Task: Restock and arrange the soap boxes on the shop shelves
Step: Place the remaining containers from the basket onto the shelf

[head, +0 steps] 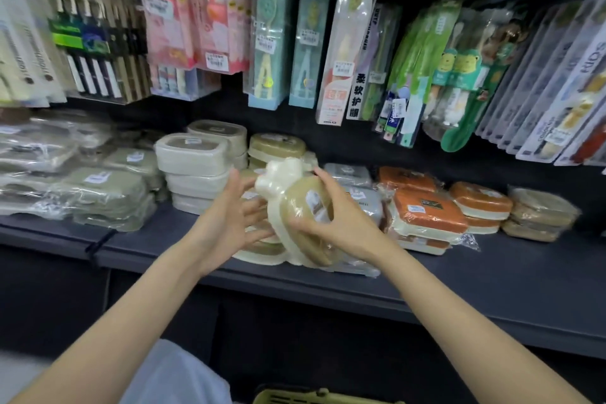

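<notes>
Soap boxes crowd a dark shop shelf (492, 275) beneath hanging packs of toothbrushes (344, 52). At centre, a person's right hand (341, 223) grips a plastic-wrapped soap box (295, 207) with a cream base and an olive-brown lid, fingers curled over its top edge and thumb under its lower rim; the box is tilted up on edge, lifted above a low pile of similar cream boxes (262, 251) at the shelf's front. The left hand (229, 216) is spread just beside the box, fingers straight and apart, fingertips near or touching its cream side; contact cannot be told for certain. To the left stands a stack of cream rectangular boxes (193, 167); farther left lie wrapped grey-green boxes (105, 197). To the right sit orange-lidded boxes (426, 210) in short stacks, with tan ones (537, 213) beyond. A green basket rim (295, 397) shows at the bottom edge; its contents are out of sight.
</notes>
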